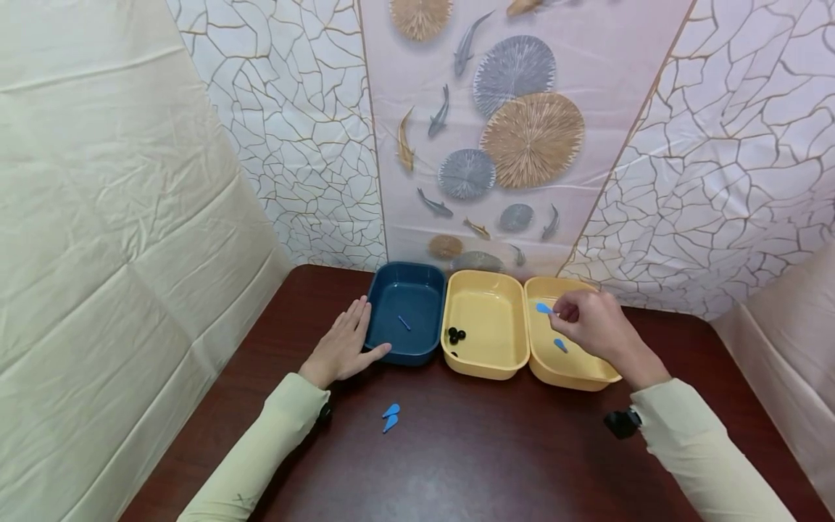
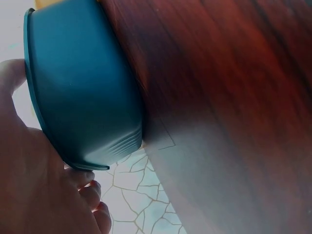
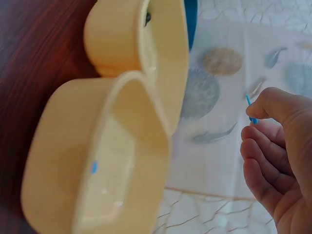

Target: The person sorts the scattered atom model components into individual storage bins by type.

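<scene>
My right hand pinches a small flat blue teardrop-shaped piece between thumb and index finger, above the right yellow bin. Inside that bin lies another blue teardrop-shaped piece. In the right wrist view the pinched piece shows edge-on at the fingertips. My left hand rests at the left rim of the dark blue bin, fingers straight and thumb over the front corner. A thin blue stick-like piece lies in the dark blue bin.
The middle yellow bin stands between the other two and holds several black round pieces. Two more blue teardrop-shaped pieces lie on the dark brown table in front of the bins. A patterned cloth hangs behind.
</scene>
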A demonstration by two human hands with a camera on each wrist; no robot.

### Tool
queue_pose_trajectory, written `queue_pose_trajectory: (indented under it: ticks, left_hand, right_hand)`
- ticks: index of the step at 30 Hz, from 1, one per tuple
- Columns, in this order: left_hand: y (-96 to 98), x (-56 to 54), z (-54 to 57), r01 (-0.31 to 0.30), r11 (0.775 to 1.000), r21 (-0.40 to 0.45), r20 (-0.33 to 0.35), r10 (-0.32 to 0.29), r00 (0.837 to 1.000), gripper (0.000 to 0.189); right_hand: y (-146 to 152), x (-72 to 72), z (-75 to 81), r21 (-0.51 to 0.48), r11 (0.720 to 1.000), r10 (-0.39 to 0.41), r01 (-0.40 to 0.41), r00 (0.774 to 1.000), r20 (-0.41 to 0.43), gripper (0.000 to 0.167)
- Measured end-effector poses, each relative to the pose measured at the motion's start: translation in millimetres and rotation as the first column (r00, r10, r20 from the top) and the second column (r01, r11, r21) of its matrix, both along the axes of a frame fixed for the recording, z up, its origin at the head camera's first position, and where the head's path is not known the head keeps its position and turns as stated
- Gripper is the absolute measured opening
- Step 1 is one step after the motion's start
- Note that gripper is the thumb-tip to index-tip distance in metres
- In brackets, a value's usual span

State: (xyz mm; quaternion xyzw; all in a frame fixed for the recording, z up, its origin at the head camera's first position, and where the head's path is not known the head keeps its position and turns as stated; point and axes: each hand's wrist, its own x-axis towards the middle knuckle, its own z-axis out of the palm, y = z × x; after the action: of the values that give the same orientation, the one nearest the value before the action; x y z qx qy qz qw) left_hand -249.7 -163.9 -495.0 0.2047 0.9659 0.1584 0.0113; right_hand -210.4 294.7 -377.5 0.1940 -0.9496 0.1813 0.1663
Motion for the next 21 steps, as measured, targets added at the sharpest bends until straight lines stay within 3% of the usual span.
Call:
queue_pose_trajectory:
  ticks: [10,21]
  left_hand:
    - [2.6,6.0,9.8,0.005,1.000,-0.011,0.023,-0.005,1.000,0.102]
    - [2.1,6.8,9.5,0.009,1.000,0.007,0.012,-0.009,1.000,0.102]
  right_hand:
    - [20.8,-6.2,-38.8,-0.047,0.995,-0.075,0.084,0.985,0.155,0.013]
    - [35.0,-17.9,-89.5,-0.040,0.994,-0.096,0.105,0.976,0.194,0.008]
